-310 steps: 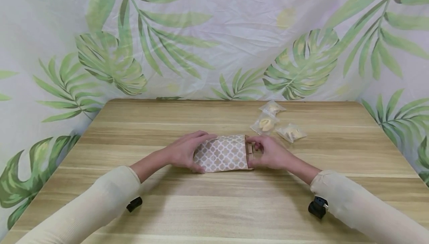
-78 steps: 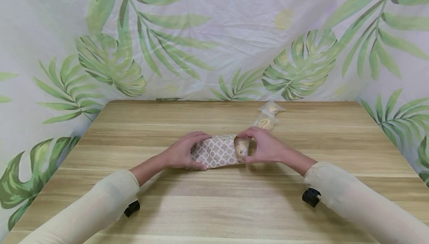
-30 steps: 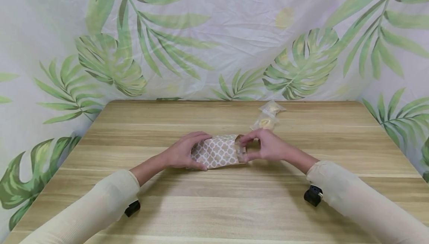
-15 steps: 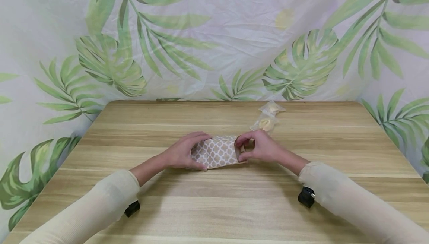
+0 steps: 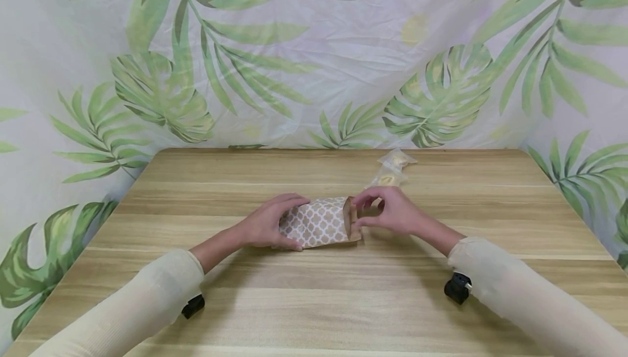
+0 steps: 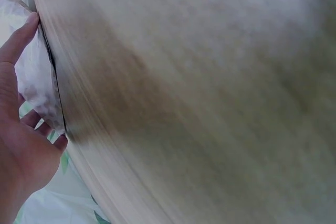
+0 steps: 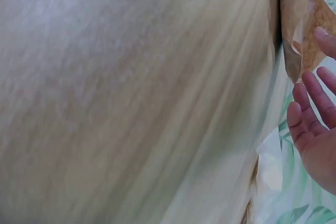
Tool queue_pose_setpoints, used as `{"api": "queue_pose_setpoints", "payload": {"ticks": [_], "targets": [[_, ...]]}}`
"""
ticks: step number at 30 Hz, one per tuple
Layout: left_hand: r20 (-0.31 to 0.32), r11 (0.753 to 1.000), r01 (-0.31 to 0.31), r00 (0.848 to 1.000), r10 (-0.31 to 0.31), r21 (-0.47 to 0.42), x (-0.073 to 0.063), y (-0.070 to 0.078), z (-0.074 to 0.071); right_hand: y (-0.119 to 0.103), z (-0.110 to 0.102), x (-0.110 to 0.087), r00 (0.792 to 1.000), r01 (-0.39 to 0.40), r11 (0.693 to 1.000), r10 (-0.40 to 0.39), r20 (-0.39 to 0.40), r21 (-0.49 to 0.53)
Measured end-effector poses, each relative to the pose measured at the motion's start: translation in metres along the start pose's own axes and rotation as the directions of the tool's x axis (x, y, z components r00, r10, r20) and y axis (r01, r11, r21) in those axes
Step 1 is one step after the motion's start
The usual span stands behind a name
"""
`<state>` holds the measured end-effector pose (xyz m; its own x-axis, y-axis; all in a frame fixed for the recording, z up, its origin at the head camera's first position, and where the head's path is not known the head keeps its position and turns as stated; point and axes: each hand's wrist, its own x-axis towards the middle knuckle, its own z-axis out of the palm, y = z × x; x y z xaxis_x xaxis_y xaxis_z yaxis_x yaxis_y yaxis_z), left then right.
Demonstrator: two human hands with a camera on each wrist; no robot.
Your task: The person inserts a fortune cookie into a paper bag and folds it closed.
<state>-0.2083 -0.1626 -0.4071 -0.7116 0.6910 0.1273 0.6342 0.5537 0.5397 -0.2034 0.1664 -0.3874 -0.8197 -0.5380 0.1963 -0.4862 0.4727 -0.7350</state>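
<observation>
A tan paper bag (image 5: pixel 316 221) with a white lattice print lies on its side, its mouth facing right. My left hand (image 5: pixel 265 222) grips the closed end, thumb on the near edge and fingers on the far one. The left wrist view also has the bag (image 6: pixel 39 77) between thumb and fingers. At the mouth, my right hand (image 5: pixel 394 212) is bent with thumb and fingers apart; in the right wrist view this hand (image 7: pixel 320 129) holds nothing and its fingertips are beside the brown rim. Two wrapped fortune cookies (image 5: pixel 387 179) lie beyond it. The bag's inside is mostly hidden.
The wood-grain table (image 5: pixel 314 302) extends around the bag on all sides. A leaf-print cloth (image 5: pixel 275 73) hangs behind its back edge. Black wrist cameras (image 5: pixel 458 288) hang beneath both cuffs.
A third wrapped cookie, earlier on the table and then at the bag's mouth, is out of sight. My right fingers dipped into the mouth, then drew back right. The left hand barely moved.
</observation>
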Motion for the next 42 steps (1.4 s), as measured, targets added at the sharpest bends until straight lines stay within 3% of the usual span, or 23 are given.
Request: {"api": "queue_pose_setpoints", "payload": {"ticks": [15, 26, 33, 42], "targets": [[-0.017, 0.997, -0.052, 0.998, 0.053, 0.064, 0.003, 0.002, 0.0, 0.013, -0.028, -0.009, 0.989, -0.089, 0.994, 0.08, -0.121, -0.071], [-0.017, 0.997, -0.012, 1.0, 0.013, 0.072, 0.01, 0.01, 0.007, 0.024, -0.038, -0.006, 0.942, -0.226, 0.953, 0.162, -0.293, -0.199], [-0.01, 0.999, 0.019, 1.0, -0.018, 0.048, 0.01, 0.008, 0.008, 0.031, -0.045, -0.004, 0.92, -0.363, 0.889, 0.295, -0.259, -0.277], [-0.036, 0.999, 0.004, 0.999, -0.003, 0.036, 0.009, 0.008, 0.009, 0.039, -0.042, -0.002, 0.932, -0.356, 0.875, 0.31, -0.185, -0.328]]}}
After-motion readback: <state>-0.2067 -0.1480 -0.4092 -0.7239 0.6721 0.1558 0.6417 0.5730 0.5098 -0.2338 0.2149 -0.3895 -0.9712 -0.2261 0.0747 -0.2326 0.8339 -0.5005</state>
